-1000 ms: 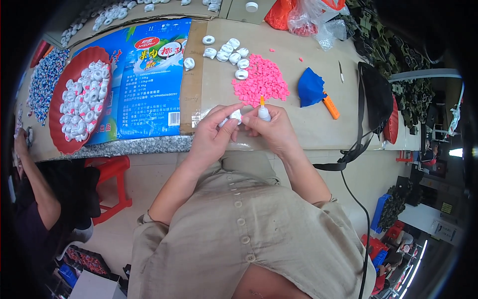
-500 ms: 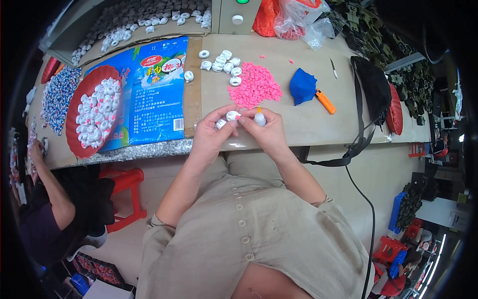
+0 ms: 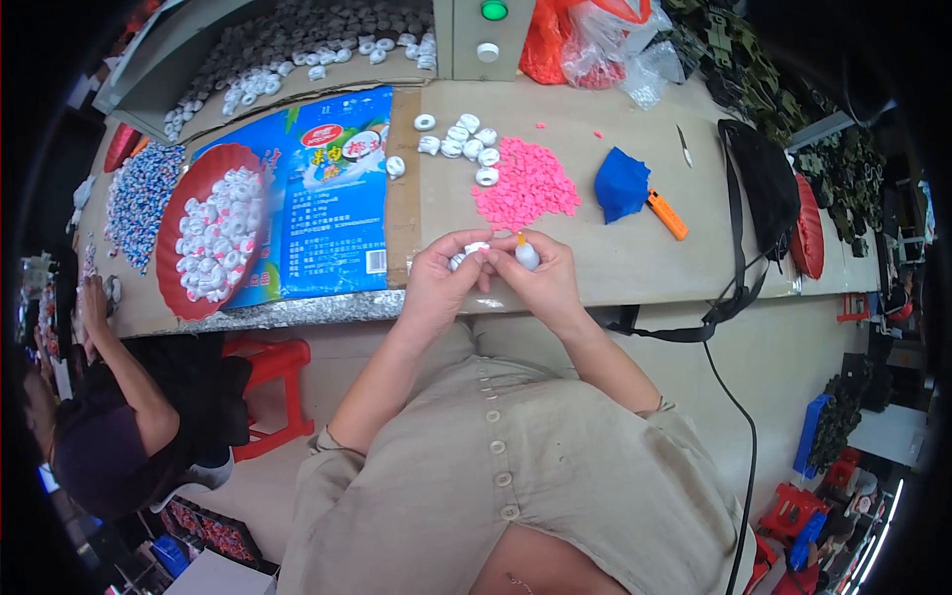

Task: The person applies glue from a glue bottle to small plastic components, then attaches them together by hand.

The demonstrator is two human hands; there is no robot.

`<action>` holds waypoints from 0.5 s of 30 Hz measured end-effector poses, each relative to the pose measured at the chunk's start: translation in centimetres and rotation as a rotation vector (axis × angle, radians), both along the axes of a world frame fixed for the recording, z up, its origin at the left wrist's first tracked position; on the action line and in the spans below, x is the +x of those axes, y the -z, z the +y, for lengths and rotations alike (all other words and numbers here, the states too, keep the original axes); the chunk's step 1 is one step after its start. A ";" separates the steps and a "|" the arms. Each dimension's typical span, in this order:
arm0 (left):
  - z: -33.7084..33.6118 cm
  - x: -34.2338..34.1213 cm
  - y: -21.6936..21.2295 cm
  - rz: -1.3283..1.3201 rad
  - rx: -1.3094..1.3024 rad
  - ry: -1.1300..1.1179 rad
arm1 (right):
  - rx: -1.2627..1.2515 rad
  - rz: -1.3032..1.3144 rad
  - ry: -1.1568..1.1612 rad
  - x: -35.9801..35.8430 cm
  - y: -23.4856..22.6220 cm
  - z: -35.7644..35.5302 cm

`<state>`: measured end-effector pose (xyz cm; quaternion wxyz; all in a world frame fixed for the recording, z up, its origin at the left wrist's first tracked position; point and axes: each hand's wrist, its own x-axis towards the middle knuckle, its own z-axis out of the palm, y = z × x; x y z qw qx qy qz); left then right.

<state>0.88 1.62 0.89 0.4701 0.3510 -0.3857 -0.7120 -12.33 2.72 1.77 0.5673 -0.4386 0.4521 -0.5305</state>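
Both hands are up at the table edge, fingertips meeting. The left hand [image 3: 436, 283] pinches a white ring [image 3: 466, 254]; the right hand [image 3: 543, 281] grips a small glue bottle [image 3: 526, 255], its orange tip up, just beside the ring. Beyond them lies the pink pile [image 3: 526, 185], then loose white rings [image 3: 461, 141]. Off left, a red tray [image 3: 183, 213] on a blue bag [image 3: 327, 188].

Flat blue printed bag [image 3: 332, 198] with red and green markings on the bench's left, clear plastic bag [image 3: 620, 55] at back
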 end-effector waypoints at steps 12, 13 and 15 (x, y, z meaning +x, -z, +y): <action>-6.4 23.9 -4.9 -1.256 -0.507 -1.034 | 0.130 -0.104 -0.033 -2.4 -0.9 -0.7; -6.8 24.3 -4.7 -1.374 -0.466 -0.854 | 0.139 -0.220 -0.040 -2.4 -0.8 -0.7; -7.6 23.0 -4.1 -1.386 -0.469 -0.800 | 0.130 -0.285 -0.033 -2.5 -0.9 -0.7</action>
